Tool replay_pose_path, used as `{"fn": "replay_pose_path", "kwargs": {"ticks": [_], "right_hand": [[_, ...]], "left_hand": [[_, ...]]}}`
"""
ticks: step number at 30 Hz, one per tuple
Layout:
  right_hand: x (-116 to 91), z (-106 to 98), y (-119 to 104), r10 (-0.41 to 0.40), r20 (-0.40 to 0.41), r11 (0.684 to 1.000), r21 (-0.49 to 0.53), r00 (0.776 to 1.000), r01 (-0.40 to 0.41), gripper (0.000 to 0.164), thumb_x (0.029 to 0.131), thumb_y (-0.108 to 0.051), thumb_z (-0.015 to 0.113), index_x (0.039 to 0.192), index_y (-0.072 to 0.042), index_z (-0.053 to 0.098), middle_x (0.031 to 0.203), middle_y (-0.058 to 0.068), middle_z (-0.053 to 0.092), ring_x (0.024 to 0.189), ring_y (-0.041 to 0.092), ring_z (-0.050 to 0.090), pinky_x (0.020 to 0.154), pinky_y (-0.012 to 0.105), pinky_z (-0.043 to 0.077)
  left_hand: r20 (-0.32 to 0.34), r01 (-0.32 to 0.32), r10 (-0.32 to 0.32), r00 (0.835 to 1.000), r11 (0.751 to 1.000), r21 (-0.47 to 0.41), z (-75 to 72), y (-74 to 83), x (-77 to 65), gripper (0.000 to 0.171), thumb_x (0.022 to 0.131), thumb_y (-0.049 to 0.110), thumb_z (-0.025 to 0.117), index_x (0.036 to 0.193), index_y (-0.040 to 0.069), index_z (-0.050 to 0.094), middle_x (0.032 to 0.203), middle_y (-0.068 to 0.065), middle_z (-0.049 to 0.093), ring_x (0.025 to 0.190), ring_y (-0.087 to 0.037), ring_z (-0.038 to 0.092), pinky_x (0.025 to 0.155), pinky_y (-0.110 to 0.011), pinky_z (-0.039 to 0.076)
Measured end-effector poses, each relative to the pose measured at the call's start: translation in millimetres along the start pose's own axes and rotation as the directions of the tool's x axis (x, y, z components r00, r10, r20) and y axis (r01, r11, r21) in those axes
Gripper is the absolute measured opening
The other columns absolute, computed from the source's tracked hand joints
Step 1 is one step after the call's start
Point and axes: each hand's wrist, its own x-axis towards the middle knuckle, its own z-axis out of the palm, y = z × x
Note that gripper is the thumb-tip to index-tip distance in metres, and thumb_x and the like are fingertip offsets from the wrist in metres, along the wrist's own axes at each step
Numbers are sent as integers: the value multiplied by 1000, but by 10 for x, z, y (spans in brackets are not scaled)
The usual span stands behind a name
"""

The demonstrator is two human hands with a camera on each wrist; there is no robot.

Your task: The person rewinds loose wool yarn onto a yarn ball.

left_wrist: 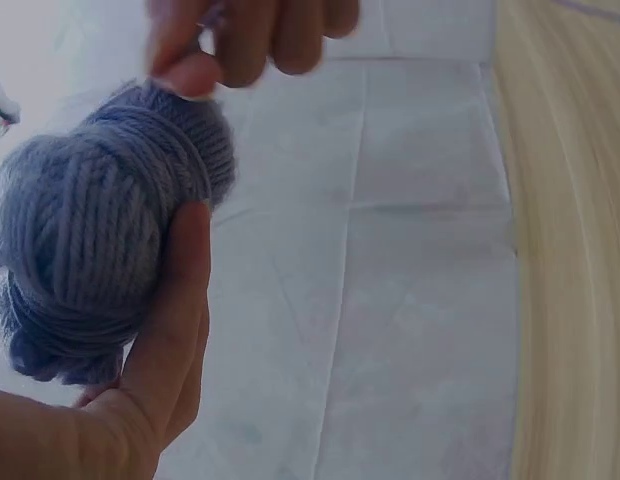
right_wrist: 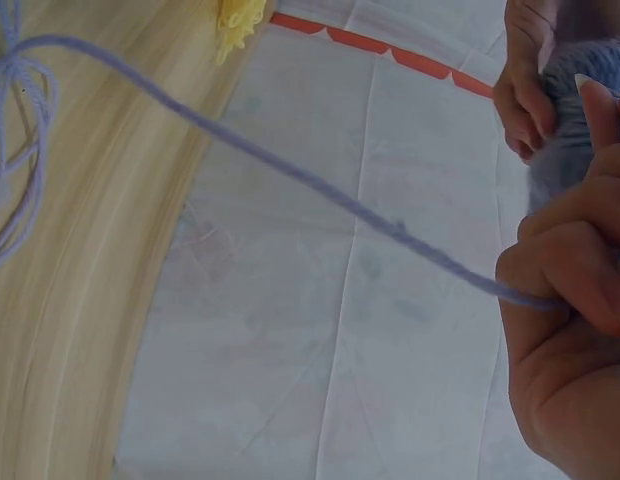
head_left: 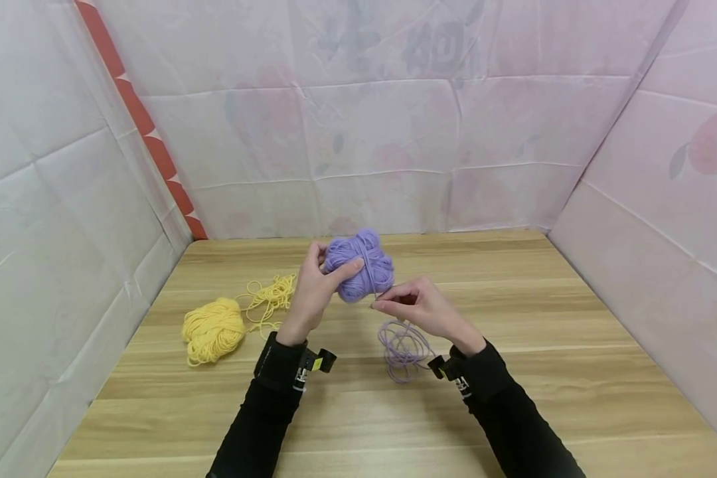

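My left hand (head_left: 313, 289) grips a purple ball of yarn (head_left: 358, 265) above the table, thumb across its front. Several strands wrap around the ball's middle. At the ball's lower right, my right hand (head_left: 421, 305) pinches a purple yarn strand between thumb and forefinger. In the right wrist view the strand (right_wrist: 330, 190) runs from under the curled fingers down to a loose purple coil (right_wrist: 20, 150) on the table. The left wrist view shows the right hand's fingertips (left_wrist: 190, 75) right at the ball's top end.
A yellow ball of yarn (head_left: 214, 330) lies on the wooden table (head_left: 358, 425) at the left, with a loose yellow tangle (head_left: 271, 295) beside it, partly behind my left wrist. Pale printed sheets (head_left: 382, 133) wall the table at the back and both sides.
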Motion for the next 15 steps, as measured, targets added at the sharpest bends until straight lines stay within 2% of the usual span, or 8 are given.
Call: {"fn": "replay_pose_path", "kwargs": {"ticks": [4, 8, 12, 15], "right_hand": [[19, 3, 20, -2, 11, 1000, 17, 1000, 1, 16, 92, -8, 63, 99, 0, 74, 82, 11, 72, 53, 3, 51, 49, 22, 46], [25, -12, 55, -15, 3, 1000, 20, 1000, 15, 14, 92, -5, 63, 97, 3, 73, 76, 6, 70, 53, 2, 51, 48, 22, 46], [4, -63, 82, 4, -21, 1000, -12, 1000, -5, 11, 90, -2, 62, 92, 3, 72, 66, -3, 61, 51, 1, 48, 45, 21, 44], [-23, -123, 71, 45, -39, 999, -25, 998, -46, 11, 90, 0, 61, 89, 2, 71, 63, -5, 55, 50, 2, 44, 44, 20, 39]], "left_hand": [[49, 31, -26, 998, 994, -100, -7, 25, -5, 48, 86, 17, 69, 125, 8, 42, 121, -16, 57, 103, -24, 64, 85, -37, 57], [115, 60, -42, 992, 986, -154, -17, 41, -15, 47, 88, 14, 66, 127, 10, 41, 127, -18, 57, 105, -23, 63, 87, -37, 56], [198, 71, -38, 979, 985, -160, -31, 51, -30, 50, 88, 12, 63, 132, 13, 38, 128, -19, 56, 105, -23, 62, 88, -37, 55], [262, 67, -31, 965, 989, -131, -47, 50, -38, 53, 89, 12, 61, 136, 15, 38, 125, -17, 54, 103, -23, 61, 86, -38, 55]]}}
